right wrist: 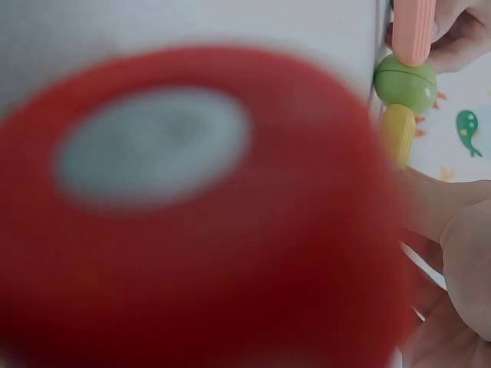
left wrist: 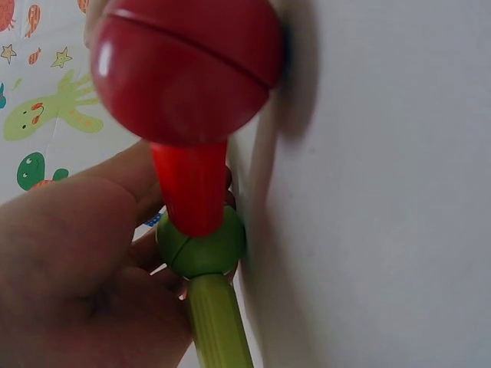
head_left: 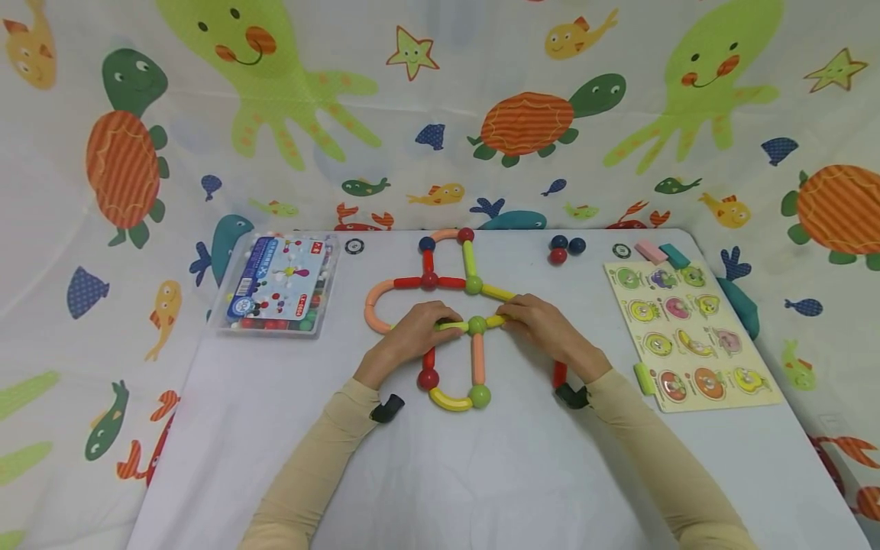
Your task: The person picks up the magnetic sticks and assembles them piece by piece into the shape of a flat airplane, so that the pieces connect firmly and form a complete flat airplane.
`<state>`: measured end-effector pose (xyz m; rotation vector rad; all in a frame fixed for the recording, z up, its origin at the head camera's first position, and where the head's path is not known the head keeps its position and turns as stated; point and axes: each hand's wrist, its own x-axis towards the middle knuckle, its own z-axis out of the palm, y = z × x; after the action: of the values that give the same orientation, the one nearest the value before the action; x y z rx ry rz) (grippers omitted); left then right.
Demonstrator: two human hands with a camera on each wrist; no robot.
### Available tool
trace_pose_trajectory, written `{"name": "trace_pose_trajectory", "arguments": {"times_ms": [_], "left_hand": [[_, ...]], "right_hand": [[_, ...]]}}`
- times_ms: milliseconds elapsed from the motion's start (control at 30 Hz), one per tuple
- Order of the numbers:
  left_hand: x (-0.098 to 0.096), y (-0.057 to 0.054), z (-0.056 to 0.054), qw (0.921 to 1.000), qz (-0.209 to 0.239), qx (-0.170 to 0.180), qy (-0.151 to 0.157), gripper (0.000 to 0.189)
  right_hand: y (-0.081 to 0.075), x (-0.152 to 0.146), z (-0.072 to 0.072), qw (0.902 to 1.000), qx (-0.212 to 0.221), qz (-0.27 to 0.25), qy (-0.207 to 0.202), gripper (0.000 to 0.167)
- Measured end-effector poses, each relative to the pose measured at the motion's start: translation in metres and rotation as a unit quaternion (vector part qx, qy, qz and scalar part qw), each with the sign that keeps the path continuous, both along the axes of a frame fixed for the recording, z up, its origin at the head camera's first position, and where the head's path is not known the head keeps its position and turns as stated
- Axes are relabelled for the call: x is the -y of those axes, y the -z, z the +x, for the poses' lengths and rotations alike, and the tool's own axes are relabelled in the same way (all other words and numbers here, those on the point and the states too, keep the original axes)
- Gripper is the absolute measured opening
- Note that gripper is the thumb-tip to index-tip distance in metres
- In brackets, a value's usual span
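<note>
A flat figure of magnetic rods and balls (head_left: pixel 450 305) lies in the middle of the white table (head_left: pixel 481 473). My left hand (head_left: pixel 440 321) pinches the yellow-green rod (head_left: pixel 452 326) just left of the central green ball (head_left: pixel 477 325). My right hand (head_left: pixel 512 313) pinches the yellow rod (head_left: pixel 496 320) on that ball's right. The left wrist view shows a red ball (left wrist: pixel 188 69), a red rod (left wrist: pixel 192 188), a green ball (left wrist: pixel 201 245) and a green rod (left wrist: pixel 219 322) beside my hand (left wrist: pixel 77 268). In the right wrist view a blurred red ball (right wrist: pixel 199 215) fills most of the picture.
A clear plastic box of pieces (head_left: pixel 278 286) stands at the left. Three loose balls (head_left: pixel 564 248) lie at the back right, near a pink block (head_left: pixel 649 251) and a teal block (head_left: pixel 674 255). A wooden peg puzzle (head_left: pixel 687 336) lies at the right edge.
</note>
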<state>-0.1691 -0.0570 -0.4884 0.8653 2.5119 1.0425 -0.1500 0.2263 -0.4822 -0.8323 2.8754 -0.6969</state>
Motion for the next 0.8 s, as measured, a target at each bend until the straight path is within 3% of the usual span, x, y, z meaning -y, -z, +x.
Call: {"name": "trace_pose_trajectory", "arguments": {"times_ms": [400, 600, 733, 800], "left_hand": [[0.0, 0.001, -0.001, 1.0, -0.002, 0.007, 0.0, 0.028], [0.001, 0.0, -0.001, 1.0, 0.0, 0.005, -0.001, 0.029], [0.001, 0.0, 0.0, 1.0, 0.0, 0.007, -0.003, 0.029], [0.001, 0.0, 0.001, 0.9999, 0.0, 0.01, -0.002, 0.029]], "right_hand": [[0.003, 0.002, -0.002, 0.9997, 0.013, -0.007, 0.02, 0.03], [-0.008, -0.009, -0.002, 0.9945, 0.047, -0.075, 0.056, 0.034], [-0.018, -0.026, -0.01, 0.9829, -0.011, -0.144, 0.115, 0.031], [-0.021, -0.035, -0.017, 0.9706, -0.052, -0.172, 0.16, 0.03]]}}
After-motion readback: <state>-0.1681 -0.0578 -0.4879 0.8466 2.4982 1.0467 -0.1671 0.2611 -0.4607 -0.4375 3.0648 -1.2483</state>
